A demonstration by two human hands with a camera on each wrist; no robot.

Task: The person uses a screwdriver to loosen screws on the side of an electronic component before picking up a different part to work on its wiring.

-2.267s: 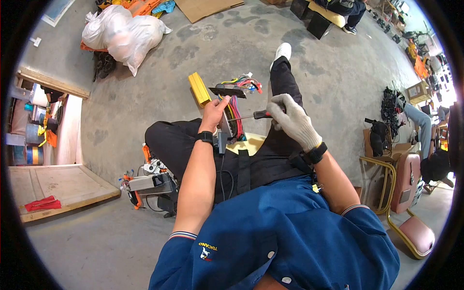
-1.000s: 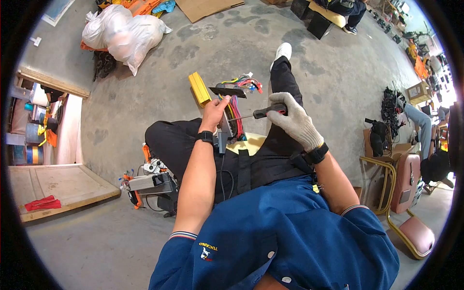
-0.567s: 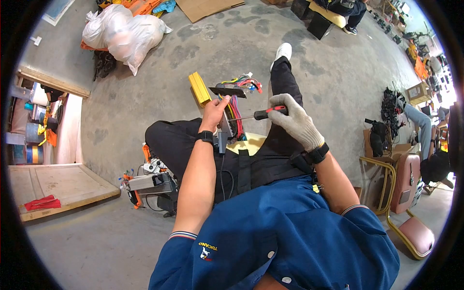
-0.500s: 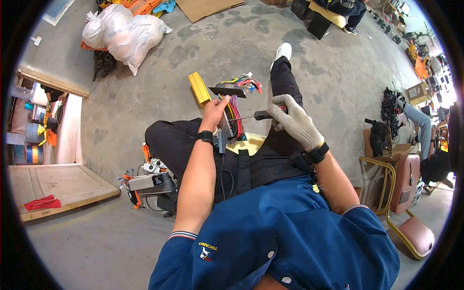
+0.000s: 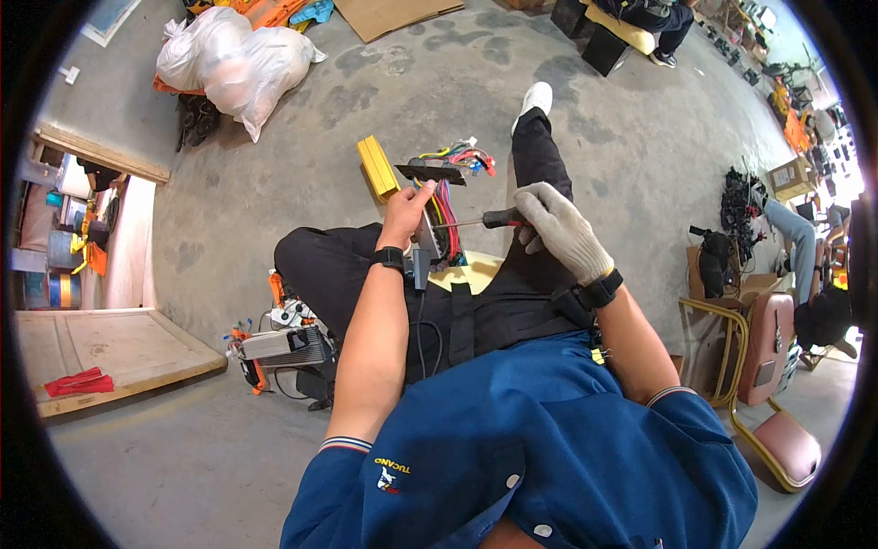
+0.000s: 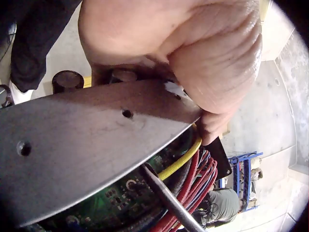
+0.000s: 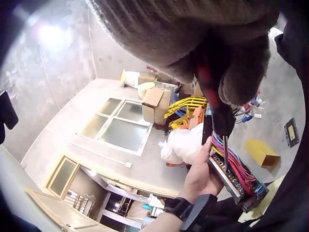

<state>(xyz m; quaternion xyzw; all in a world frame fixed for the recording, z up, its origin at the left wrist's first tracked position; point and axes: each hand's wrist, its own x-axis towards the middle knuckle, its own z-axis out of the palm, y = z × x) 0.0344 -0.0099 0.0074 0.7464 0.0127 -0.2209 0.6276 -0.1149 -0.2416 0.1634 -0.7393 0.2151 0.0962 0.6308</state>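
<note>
I see the bare left hand (image 5: 404, 218) gripping the metal plate (image 6: 96, 130), with the green board (image 6: 116, 195) just under its edge, over the lap (image 5: 498, 316). I think it is held there so it won't wobble. The gloved right hand (image 5: 562, 231) has its grip closed round the screwdriver (image 5: 501, 219). The tool lies sideways, I guess so its tip can reach the plate's edge. Its shaft passes over the wires (image 6: 193, 176). The yellow case (image 5: 377, 169) is on the floor (image 5: 320, 137), just past the left hand. From far off, I can't tell if the tip sits on a screw. The left fingers behind the plate are hidden, and the right hand covers part of the handle.
</note>
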